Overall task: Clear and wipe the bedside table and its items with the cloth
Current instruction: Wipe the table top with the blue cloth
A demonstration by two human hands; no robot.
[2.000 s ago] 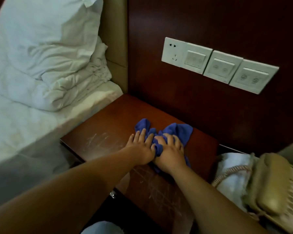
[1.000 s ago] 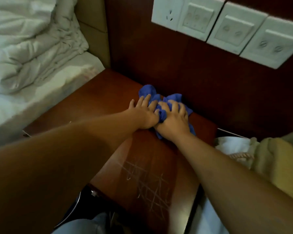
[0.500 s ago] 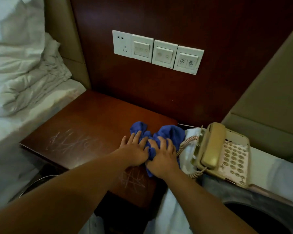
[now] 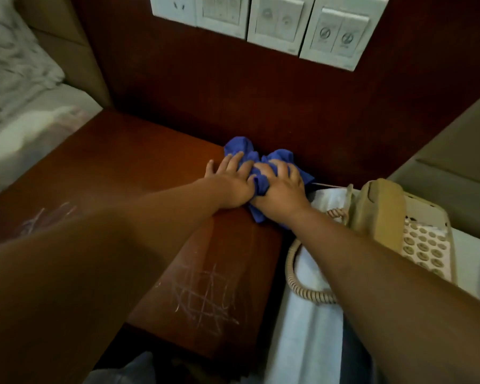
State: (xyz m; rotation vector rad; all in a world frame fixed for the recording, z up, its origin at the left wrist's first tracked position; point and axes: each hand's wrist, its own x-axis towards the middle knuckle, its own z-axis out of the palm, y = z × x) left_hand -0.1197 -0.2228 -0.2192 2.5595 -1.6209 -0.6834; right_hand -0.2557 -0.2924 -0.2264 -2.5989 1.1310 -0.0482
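Observation:
A crumpled blue cloth lies at the back right corner of the dark wooden bedside table, against the wall panel. My left hand presses flat on the cloth's left part, fingers stretched forward. My right hand sits beside it, fingers bent over the bunched right part, gripping it. A fold of cloth bulges up between the two hands. Pale scratch marks show on the table's near part.
A beige telephone with a coiled cord rests on white fabric just right of the table. White wall switches hang above. A bed with white linen borders the table's left side.
Both hands have pushed the cloth from the table's front right edge back to the wall. The view has moved closer and lower.

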